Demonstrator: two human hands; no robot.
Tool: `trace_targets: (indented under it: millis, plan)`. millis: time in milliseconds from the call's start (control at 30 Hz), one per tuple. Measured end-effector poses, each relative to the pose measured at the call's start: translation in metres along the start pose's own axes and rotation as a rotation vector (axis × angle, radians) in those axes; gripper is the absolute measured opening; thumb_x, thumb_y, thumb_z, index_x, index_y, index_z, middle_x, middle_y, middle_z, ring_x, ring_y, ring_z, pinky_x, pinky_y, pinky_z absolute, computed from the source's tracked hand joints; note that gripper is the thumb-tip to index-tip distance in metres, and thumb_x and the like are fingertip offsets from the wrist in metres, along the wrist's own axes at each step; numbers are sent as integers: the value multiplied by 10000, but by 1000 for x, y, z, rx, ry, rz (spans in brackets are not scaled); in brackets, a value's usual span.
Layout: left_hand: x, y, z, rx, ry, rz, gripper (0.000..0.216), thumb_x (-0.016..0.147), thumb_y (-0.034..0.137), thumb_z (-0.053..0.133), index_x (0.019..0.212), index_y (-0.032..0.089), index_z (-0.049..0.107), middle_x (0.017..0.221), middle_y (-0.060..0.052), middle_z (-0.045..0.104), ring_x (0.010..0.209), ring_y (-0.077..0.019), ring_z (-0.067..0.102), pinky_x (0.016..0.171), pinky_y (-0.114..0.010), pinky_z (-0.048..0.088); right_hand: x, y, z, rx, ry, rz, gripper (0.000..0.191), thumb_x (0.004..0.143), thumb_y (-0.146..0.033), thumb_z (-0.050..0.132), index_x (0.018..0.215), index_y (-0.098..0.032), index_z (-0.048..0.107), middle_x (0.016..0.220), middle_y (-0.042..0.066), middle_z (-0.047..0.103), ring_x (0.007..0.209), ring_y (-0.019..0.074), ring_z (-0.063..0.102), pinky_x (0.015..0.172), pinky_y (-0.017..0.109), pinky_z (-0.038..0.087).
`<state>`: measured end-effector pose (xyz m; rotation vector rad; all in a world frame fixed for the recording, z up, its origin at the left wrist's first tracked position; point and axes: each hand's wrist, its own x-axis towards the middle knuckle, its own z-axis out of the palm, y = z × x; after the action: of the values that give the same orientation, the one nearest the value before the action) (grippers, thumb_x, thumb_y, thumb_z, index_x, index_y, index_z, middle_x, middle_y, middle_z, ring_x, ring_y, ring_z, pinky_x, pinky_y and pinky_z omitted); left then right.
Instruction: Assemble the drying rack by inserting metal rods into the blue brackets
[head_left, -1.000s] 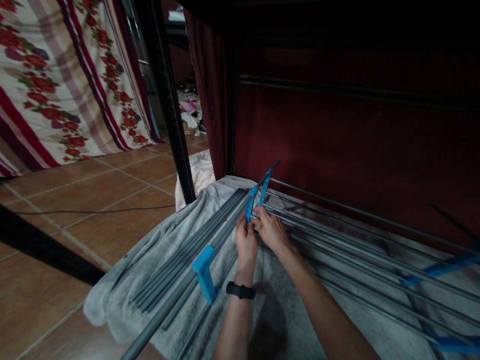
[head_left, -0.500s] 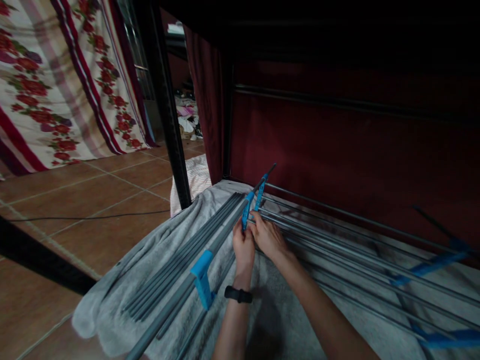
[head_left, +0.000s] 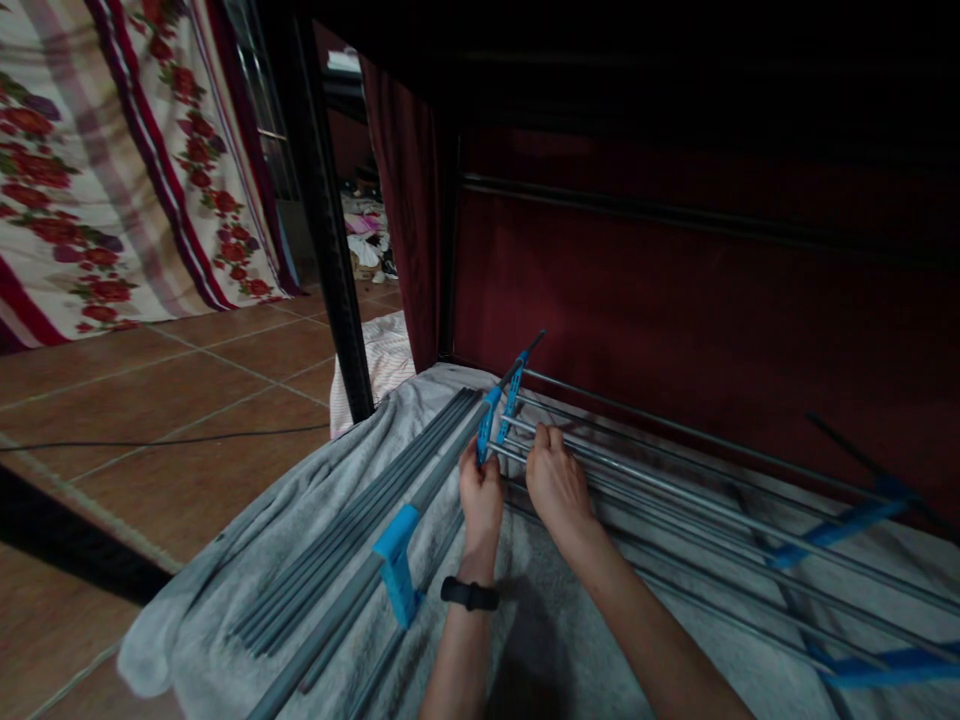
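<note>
My left hand (head_left: pixel 481 492), with a black band on the wrist, pinches the lower end of a blue plastic bracket (head_left: pixel 484 428). The bracket is fitted on a long grey pole (head_left: pixel 442 478) lying diagonally on the blanket. To the right, my right hand (head_left: pixel 556 478) is closed round a thin grey metal rod (head_left: pixel 511 453) whose end meets the bracket's lower part; its fingers are partly hidden. A second blue bracket (head_left: pixel 512 400) stands just behind the first. Closer to me, another blue bracket (head_left: pixel 399 565) hangs from the same pole.
Several loose grey tubes (head_left: pixel 360 520) lie on the grey blanket (head_left: pixel 195 600) at left. Rods run right to more blue brackets (head_left: pixel 892 665). A black metal post (head_left: pixel 330 220) and a dark overhead frame surround the bed. Beyond are a tiled floor (head_left: pixel 217 400) and a floral curtain (head_left: pixel 97 200).
My right hand has moved right, away from the bracket and my left hand, along the rods. My left hand stays at the bracket. The view has shifted slightly.
</note>
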<state>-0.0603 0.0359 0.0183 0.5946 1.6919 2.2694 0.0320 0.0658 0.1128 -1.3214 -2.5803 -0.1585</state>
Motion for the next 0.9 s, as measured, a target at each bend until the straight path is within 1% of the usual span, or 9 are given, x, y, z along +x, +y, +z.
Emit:
trace_targets:
  millis: [100,267,433,533,633,700,767,833,900]
  plan:
    - [0,1,0,-9,-7,-2,386,856,227,605,1237,200,654,1321,-109,668,1268,-236,591,1171,-398,384,0,-1,-12,-47,-27,-5,454,993,-98,213,1286,-156,554,1207,171,637,958,205,712,728,289,514]
    - [-1,3,0,-31,-3,11,407,891,316,610,1283,205,630,1374,-115,642,1308,-236,573,1183,-392,371,-4,1,-26,-70,-28,-45,426,995,-113,239,1226,-205,585,1190,141,644,987,216,685,745,306,488]
    - [0,3,-2,-32,-21,31,398,917,361,588,1294,238,631,1434,-99,616,1374,-244,529,1204,-387,344,-2,5,-35,-73,34,-87,417,1003,-138,264,1263,-221,579,1209,135,632,1102,248,604,840,336,464]
    - [1,5,-2,-40,-31,-12,458,914,410,603,1340,242,606,1471,-97,589,1388,-260,517,1195,-405,357,5,6,-39,-80,68,-147,394,992,-117,279,1202,-193,604,1176,145,643,1142,272,560,958,385,422]
    - [2,8,-2,-7,-44,-20,480,908,450,615,1338,238,615,1476,-97,587,1398,-264,507,1204,-405,342,17,9,-41,-77,73,-157,401,975,-77,260,1142,-155,616,1174,170,646,1128,279,565,971,393,405]
    - [3,10,-2,30,-55,-4,456,911,455,609,1308,233,641,1447,-101,612,1392,-265,511,1214,-410,326,26,11,-43,-68,52,-133,428,962,-49,238,1168,-128,604,1176,187,651,1083,267,599,921,367,422]
    - [5,9,-3,58,-58,8,430,912,455,605,1272,228,664,1416,-107,633,1378,-271,523,1216,-421,324,35,15,-45,-66,37,-118,451,957,-38,231,1238,-102,577,1153,196,668,1050,258,629,882,349,433]
    - [7,8,-4,74,-55,10,419,909,459,608,1247,220,678,1404,-117,639,1367,-279,531,1212,-436,331,40,18,-48,-60,68,-126,455,969,-56,246,1300,-107,554,1151,186,683,1063,257,641,876,340,435]
    - [8,7,-4,85,-54,9,425,908,467,609,1241,212,680,1398,-127,639,1358,-285,537,1206,-451,340,41,20,-52,-31,131,-147,443,1008,-137,275,1368,-159,531,1198,159,685,1085,246,647,872,325,437]
